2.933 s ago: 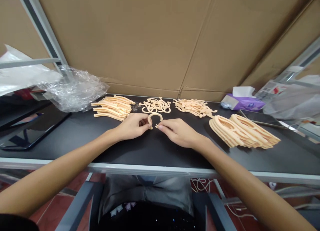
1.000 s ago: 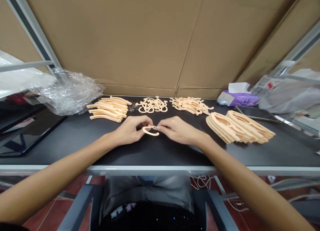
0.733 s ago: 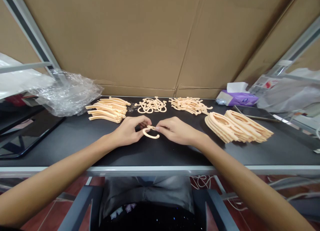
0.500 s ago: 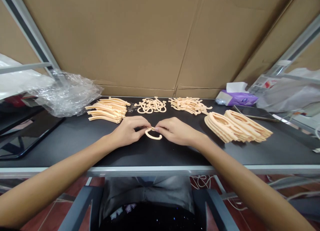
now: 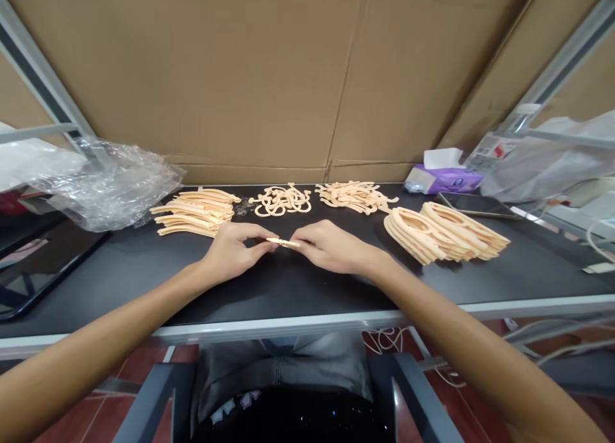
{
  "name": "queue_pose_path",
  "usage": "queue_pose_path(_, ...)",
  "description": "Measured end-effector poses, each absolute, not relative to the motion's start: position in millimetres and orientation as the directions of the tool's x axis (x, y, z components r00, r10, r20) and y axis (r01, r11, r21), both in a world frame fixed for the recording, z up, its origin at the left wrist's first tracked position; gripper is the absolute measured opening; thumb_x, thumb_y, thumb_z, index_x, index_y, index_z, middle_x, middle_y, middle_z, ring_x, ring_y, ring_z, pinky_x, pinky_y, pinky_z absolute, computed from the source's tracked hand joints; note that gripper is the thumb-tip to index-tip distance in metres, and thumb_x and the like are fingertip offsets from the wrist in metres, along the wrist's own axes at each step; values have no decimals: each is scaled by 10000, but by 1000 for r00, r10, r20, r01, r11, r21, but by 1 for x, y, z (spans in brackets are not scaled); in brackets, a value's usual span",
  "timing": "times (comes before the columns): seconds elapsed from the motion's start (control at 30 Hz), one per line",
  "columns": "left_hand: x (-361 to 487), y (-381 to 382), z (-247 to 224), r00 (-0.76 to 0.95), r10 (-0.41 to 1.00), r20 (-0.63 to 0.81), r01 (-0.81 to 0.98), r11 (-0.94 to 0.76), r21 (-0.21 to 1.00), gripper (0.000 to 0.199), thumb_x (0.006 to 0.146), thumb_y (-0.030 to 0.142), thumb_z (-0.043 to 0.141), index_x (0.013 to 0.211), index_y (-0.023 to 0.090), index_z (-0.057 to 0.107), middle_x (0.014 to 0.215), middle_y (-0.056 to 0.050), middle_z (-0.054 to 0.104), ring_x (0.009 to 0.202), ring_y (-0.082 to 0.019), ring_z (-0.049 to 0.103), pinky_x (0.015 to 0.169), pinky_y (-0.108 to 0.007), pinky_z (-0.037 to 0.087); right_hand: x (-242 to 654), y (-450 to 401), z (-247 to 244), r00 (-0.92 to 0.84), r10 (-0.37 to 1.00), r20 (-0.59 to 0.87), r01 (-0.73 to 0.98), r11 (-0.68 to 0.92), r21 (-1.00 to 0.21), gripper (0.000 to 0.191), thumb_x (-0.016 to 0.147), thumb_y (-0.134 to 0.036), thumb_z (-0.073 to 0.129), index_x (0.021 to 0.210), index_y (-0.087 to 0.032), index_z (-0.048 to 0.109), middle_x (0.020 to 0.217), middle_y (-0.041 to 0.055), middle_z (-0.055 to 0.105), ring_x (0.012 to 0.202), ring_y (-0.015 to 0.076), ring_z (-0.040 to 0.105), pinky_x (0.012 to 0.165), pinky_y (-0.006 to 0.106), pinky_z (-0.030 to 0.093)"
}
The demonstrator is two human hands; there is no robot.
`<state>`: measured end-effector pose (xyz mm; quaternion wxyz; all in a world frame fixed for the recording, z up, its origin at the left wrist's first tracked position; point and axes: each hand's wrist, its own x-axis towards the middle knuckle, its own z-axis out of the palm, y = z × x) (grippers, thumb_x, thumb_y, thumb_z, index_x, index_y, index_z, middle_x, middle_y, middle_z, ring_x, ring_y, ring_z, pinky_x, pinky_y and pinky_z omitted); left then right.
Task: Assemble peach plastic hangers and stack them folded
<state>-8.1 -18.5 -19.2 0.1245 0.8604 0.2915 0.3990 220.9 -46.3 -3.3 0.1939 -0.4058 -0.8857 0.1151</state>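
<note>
Between my two hands, above the black tabletop, is a curved cream hook piece point(image 5: 284, 242), now seen nearly edge-on as a thin strip. My left hand point(image 5: 236, 251) pinches its left end between thumb and fingers. The other end is in the fingertips of my right hand point(image 5: 331, 248). Just beyond the hands lies a small pile of similar curved hooks point(image 5: 283, 201). Long, slightly bent cream strips point(image 5: 195, 212) are heaped behind my left hand. Short cream pieces point(image 5: 355, 196) form another pile behind my right hand.
Stacked cream frames with oval openings point(image 5: 444, 233) lie to the right. Behind them are a purple tissue pack point(image 5: 444, 178) and a dark phone-like slab point(image 5: 478, 205). Crumpled clear plastic point(image 5: 113, 187) and a dark glossy device point(image 5: 45, 270) are at left. Cardboard point(image 5: 230, 78) walls the back.
The hook piece has turned from showing its open curve to nearly edge-on. Both hands still hold it. The whole view has shifted slightly.
</note>
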Motion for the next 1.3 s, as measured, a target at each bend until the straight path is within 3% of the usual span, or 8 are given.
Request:
queue_pose_path(0.27, -9, -20, -14, 583, 533, 613, 299, -843, 448, 118, 872, 210, 678, 846, 167, 786, 777, -15, 785, 691, -126, 727, 655, -176, 547, 222, -47, 1, -626, 740, 246, 610, 661, -437, 287, 986, -217, 471, 859, -127, 712, 801, 56, 706, 695, 118, 560, 673, 242, 362)
queue_pose_path(0.57, -10, -25, -6, 640, 470, 608, 307, -881, 359, 156, 902, 231, 656, 800, 191, 766, 767, -1, 775, 655, -110, 702, 632, -180, 520, 224, -50, 7, -641, 741, 197, 568, 632, -527, 351, 979, -277, 471, 701, -131, 626, 570, -41, 483, 553, 81, 434, 596, 237, 302)
queue_pose_path(0.87, -6, -32, -5, 575, 429, 696, 279, -903, 326, 109, 897, 213, 673, 843, 178, 761, 755, -7, 768, 651, -110, 696, 637, -182, 521, 224, -49, 2, -647, 727, 229, 482, 623, -616, 361, 980, -354, 452, 750, -137, 626, 612, -29, 532, 554, 84, 427, 577, 232, 302)
queue_pose_path(1.03, -7, -32, -2, 560, 503, 659, 352, -864, 361, 175, 913, 245, 635, 796, 178, 746, 771, -7, 764, 665, -115, 695, 649, -188, 515, 222, -49, 4, -626, 743, 238, 494, 614, -616, 332, 968, -312, 477, 739, -133, 637, 579, -35, 520, 559, 88, 456, 606, 234, 318)
queue_pose_path(1.3, -6, -31, -2, 605, 481, 634, 354, -876, 327, 233, 940, 292, 597, 791, 183, 738, 763, -23, 759, 675, -128, 685, 651, -212, 513, 222, -50, 4, -612, 752, 247, 505, 611, -610, 342, 971, -315, 465, 723, -140, 623, 568, -33, 526, 555, 93, 442, 604, 238, 300)
